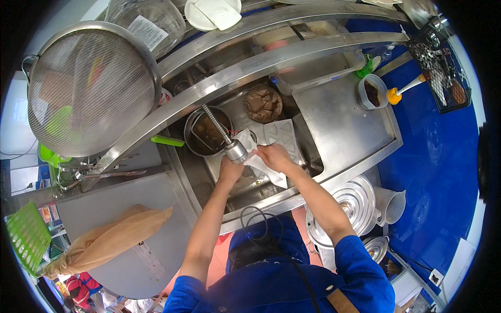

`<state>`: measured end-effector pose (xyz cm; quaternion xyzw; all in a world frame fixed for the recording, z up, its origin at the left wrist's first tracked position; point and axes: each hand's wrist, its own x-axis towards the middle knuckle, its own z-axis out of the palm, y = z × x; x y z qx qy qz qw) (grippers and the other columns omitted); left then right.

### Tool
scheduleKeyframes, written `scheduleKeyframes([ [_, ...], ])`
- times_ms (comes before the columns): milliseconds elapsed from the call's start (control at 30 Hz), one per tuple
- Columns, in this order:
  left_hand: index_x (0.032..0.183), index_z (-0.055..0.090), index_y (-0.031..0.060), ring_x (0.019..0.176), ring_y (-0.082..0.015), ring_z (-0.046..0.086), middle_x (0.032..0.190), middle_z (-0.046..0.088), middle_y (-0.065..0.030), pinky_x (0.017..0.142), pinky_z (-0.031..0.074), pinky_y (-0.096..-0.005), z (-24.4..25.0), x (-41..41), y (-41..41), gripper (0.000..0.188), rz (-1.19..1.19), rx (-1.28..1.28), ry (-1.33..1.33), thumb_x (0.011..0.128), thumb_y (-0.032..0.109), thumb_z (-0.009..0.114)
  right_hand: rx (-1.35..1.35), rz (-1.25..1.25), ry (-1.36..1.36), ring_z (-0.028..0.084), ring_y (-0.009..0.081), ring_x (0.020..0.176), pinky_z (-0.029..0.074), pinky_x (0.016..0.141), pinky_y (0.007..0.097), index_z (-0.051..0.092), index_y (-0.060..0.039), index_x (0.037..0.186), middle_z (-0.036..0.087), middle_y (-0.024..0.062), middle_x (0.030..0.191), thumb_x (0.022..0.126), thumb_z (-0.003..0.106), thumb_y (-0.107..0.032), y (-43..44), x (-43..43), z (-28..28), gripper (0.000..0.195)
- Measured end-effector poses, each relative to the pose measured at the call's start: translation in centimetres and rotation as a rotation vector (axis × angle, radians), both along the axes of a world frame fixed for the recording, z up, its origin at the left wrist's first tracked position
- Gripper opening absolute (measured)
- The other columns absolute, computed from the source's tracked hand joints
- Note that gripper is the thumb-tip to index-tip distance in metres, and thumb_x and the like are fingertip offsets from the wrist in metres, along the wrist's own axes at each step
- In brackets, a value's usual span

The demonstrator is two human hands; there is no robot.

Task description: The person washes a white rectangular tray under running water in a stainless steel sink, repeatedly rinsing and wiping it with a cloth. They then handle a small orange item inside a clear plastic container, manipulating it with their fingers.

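Over a stainless steel sink (250, 205), my right hand (274, 157) pinches a limp white sheet (272, 174), either cloth or soft plastic. At the sheet's left edge my left hand (231, 171) is closed on it, its fingertips partly hidden by the metal spray head (236, 152) of a flexible tap. Just beyond my right hand, a white mould with triangular cavities (285, 135) leans in the basin. A pot of brownish liquid (207, 137) stands on the left. Farther back sits a round, crumpled brown thing (263, 103).
A metal shelf rail (242, 78) crosses above the sink, with a large mesh strainer (94, 90) at upper left. On the right drainboard (344, 117) stands a plastic tub (372, 92). A brown bag (113, 238) lies on the grey worktop (156, 203). Below right are metal lids (352, 203).
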<state>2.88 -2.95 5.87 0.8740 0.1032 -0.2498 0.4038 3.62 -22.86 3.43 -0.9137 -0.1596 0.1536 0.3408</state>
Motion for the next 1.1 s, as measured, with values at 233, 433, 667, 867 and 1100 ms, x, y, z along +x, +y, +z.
scheduleKeyframes([
  [233,0.128,0.056,0.0043,0.111,-0.0201,0.061,0.116,0.066,-0.009,0.096,0.049,-0.0365,-4.4,-0.6,1.5,0.051,0.532,-1.109,0.202,0.085,0.018,0.079,0.395,0.129,0.556,0.042,0.0133,0.061,0.039,0.059,0.0355,0.063,-0.0008,0.082,0.048,0.0025,0.062,0.101,0.06,-0.038,-1.5,1.1,3.2,0.042],
  [433,0.109,0.061,0.0032,0.084,-0.0179,0.066,0.096,0.069,-0.0036,0.075,0.054,-0.0339,-2.9,0.8,1.1,0.037,0.018,-0.123,-0.25,0.085,0.023,0.081,0.299,0.244,0.467,0.045,0.0165,0.063,0.041,0.062,0.0365,0.062,-0.0001,0.082,0.052,0.0084,0.065,0.101,0.059,-0.041,-1.5,1.1,2.2,0.045],
  [667,0.094,0.064,0.0014,0.078,-0.0185,0.065,0.086,0.068,-0.0076,0.071,0.053,-0.0353,-5.2,0.6,2.5,0.032,0.199,-0.369,-0.142,0.085,0.027,0.081,0.128,0.306,0.255,0.063,0.039,0.081,0.047,0.073,0.0471,0.067,-0.0034,0.089,0.067,0.0202,0.084,0.098,0.059,-0.039,-0.3,1.8,1.7,0.037],
  [867,0.106,0.065,0.0013,0.088,-0.0196,0.066,0.097,0.069,-0.007,0.078,0.054,-0.0372,-2.7,1.1,0.9,0.036,0.055,-0.153,-0.144,0.085,0.026,0.081,0.119,0.266,0.298,0.065,0.0403,0.086,0.048,0.076,0.0475,0.069,-0.0054,0.091,0.069,0.0183,0.086,0.098,0.059,-0.038,-1.0,1.9,2.1,0.035],
  [1100,0.122,0.059,-0.0003,0.103,-0.0209,0.064,0.115,0.067,-0.013,0.09,0.052,-0.0378,-2.6,1.1,2.1,0.056,0.066,-0.48,0.177,0.083,0.033,0.083,-0.037,0.297,0.195,0.063,0.0392,0.097,0.049,0.084,0.0488,0.069,-0.0103,0.098,0.07,0.0152,0.096,0.1,0.056,-0.039,-1.1,2.2,3.2,0.032],
])
